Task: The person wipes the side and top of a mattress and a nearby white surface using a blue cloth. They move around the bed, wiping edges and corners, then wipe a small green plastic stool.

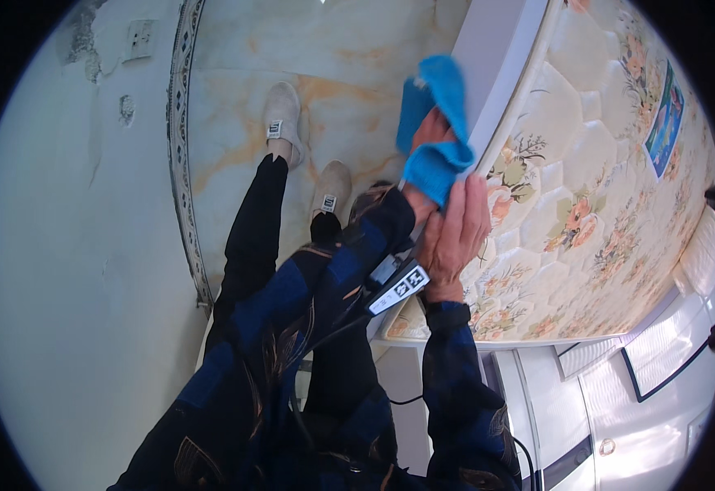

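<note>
My left hand (432, 132) is partly wrapped in a bright blue knitted cloth (437, 166), which it presses near the pale bed rail (495, 55). The cloth covers most of that hand, so only some skin shows through its folds. Close beside the left wrist, my right hand (455, 230) lies with fingers stretched out along the mattress edge and bed rail, holding nothing. A floral quilted mattress (554, 264) spreads to the right of both hands.
A small device (399, 289) with a printed label and cable hangs by my forearms. My slippered feet (282, 116) stand on marbled floor tiles (345, 37). A patterned tile border (179, 141) runs along the white wall (56, 245). White furniture (627, 393) stands at lower right.
</note>
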`<state>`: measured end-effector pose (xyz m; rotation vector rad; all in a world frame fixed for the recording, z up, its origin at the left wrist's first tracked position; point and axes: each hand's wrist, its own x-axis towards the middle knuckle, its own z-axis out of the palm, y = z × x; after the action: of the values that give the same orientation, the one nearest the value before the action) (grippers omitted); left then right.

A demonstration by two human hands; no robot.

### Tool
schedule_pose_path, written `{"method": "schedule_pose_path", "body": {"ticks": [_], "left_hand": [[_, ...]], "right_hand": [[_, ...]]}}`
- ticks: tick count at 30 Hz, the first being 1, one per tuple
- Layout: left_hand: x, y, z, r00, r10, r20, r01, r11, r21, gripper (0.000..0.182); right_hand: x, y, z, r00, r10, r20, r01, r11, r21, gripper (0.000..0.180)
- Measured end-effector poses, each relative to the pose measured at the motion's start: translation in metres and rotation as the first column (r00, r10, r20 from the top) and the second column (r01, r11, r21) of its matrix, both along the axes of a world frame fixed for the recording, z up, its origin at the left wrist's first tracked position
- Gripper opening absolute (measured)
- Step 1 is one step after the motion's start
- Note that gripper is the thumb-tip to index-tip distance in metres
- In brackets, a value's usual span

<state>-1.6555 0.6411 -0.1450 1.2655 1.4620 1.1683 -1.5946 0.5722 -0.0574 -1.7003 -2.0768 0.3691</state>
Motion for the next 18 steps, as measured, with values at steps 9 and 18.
{"method": "schedule_pose_path", "body": {"ticks": [9,18], "left_hand": [[0.002,0.032,-0.054,0.936,0.118,0.333,-0.007,0.949,-0.316,0.044],[-0.014,-0.081,-0.011,0.966,-0.007,0.257,0.148,0.832,-0.535,0.045]], "right_hand": [[-0.006,0.033,-0.009,0.992,-0.031,0.120,0.033,0.999,-0.017,0.042],[-0.006,0.033,-0.007,0.989,-0.012,0.148,0.027,0.995,-0.100,0.045]]}}
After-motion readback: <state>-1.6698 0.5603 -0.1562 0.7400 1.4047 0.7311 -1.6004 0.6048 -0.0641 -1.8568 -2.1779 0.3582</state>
